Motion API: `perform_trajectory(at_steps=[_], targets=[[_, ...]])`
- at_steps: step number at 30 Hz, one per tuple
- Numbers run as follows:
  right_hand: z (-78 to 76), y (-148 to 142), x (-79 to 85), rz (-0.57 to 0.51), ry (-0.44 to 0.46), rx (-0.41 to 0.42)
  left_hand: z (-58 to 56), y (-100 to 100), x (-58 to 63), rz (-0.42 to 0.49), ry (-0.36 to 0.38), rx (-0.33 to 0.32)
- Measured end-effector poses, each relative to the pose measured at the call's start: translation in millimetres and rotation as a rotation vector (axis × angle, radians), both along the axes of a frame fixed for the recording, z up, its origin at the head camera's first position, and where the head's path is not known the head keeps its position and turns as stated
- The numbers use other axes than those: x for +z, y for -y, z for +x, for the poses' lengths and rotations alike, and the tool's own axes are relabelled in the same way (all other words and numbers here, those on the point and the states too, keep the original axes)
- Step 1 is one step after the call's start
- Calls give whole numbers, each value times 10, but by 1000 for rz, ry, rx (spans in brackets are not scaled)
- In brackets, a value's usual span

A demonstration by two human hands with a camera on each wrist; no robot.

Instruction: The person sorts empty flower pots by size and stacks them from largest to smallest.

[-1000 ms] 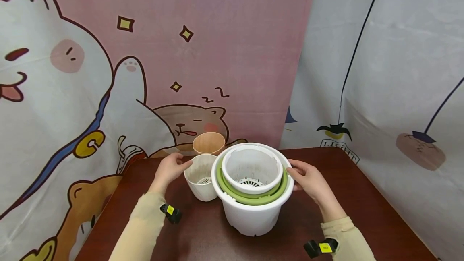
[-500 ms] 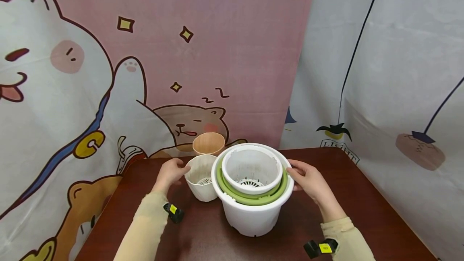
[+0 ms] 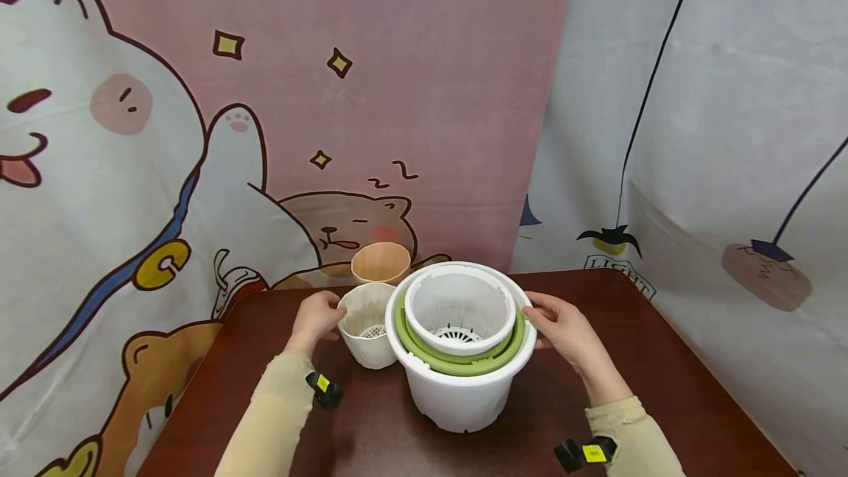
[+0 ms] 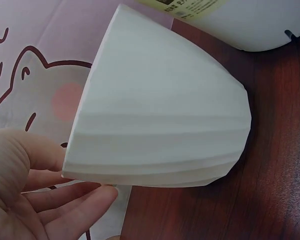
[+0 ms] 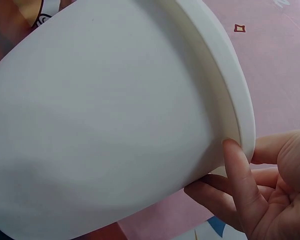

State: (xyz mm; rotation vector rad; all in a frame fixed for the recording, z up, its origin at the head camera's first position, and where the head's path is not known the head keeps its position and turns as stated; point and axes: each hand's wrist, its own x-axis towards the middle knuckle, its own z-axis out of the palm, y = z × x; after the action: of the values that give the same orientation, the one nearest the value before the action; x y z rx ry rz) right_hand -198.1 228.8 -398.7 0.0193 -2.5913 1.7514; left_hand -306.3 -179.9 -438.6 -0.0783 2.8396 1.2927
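My left hand (image 3: pixel 314 321) holds the left rim of a small cream flowerpot (image 3: pixel 366 352), thumb at the inside and fingers outside. The pot has ribbed sides and a perforated bottom, and stands upright on the table. To its right is a large white flowerpot (image 3: pixel 458 403) with a green pot (image 3: pixel 464 369) and a smaller white pot (image 3: pixel 457 299) nested inside it. On the large pot's right rim my right hand (image 3: pixel 568 331) has its grip, thumb above. The right wrist view shows fingertips under the overhanging lip (image 5: pixel 242 117).
An orange-tan pot (image 3: pixel 381 262) stands behind the cream one. The dark red-brown table (image 3: pixel 596 374) reaches back to a cartoon-printed cloth (image 3: pixel 450 94). A label (image 4: pixel 195 6) shows on the large pot's side.
My left hand has come in slightly to the right, its thumb going from over the cream pot's mouth to its rim. The right hand and the nested pots have stayed put.
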Motion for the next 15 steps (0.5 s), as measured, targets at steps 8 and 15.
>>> perform_trajectory(at_steps=[8,15], targets=[[11,4,17,-15,-9,3,-7,-29,13,-13,-22,9],[9,5,14,-19,-6,-3,-25,-58,1,-35,-8,20]])
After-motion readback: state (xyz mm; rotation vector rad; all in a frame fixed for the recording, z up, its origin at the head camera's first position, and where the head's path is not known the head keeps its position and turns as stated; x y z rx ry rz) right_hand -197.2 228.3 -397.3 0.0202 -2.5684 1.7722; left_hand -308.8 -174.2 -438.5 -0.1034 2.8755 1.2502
